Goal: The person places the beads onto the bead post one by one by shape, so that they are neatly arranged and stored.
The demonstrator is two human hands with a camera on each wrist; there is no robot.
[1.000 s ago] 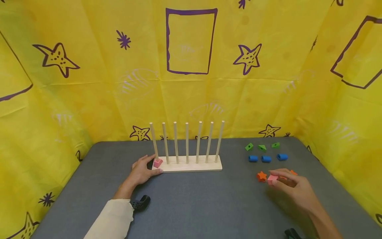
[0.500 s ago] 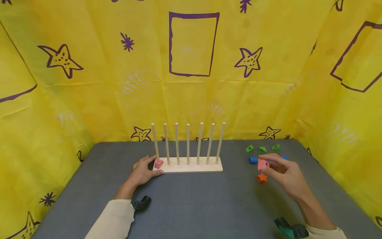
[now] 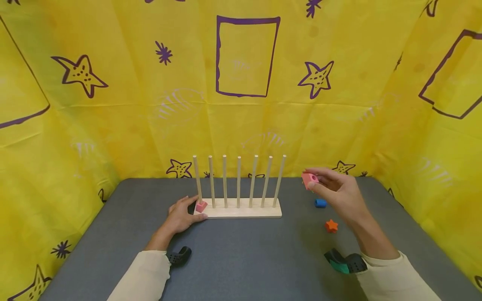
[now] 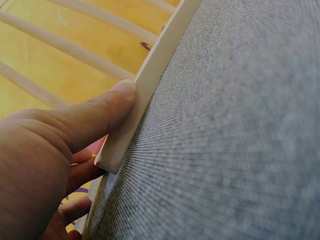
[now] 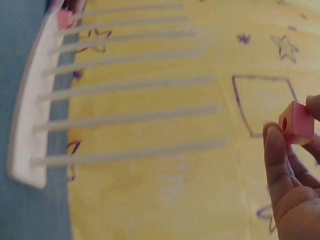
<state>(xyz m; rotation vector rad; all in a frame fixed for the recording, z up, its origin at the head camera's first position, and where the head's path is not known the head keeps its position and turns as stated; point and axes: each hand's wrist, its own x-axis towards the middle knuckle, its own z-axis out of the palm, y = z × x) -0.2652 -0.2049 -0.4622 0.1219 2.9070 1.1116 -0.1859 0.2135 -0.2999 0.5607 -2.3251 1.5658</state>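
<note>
A wooden peg rack (image 3: pixel 241 211) with several upright pegs stands toward the back of the table. One pink block (image 3: pixel 201 206) sits at the foot of its leftmost peg. My left hand (image 3: pixel 183 215) grips the left end of the base, thumb along the front edge (image 4: pixel 145 85) and fingers behind. Raised off the table to the right of the rack, my right hand (image 3: pixel 339 190) pinches a second pink block (image 3: pixel 309 181) between thumb and fingers. The hole through this block (image 5: pixel 298 124) shows in the right wrist view.
Under the raised right hand, a blue cylinder (image 3: pixel 320 203) and an orange star bead (image 3: pixel 332 226) lie on the grey table (image 3: pixel 241 259). That hand hides other pieces behind it. A yellow patterned cloth (image 3: pixel 241 125) hangs close behind the rack.
My right hand has lifted the pink block from beside the orange stars, moving it up and leftward toward the rack. My left hand has kept its place on the base.
</note>
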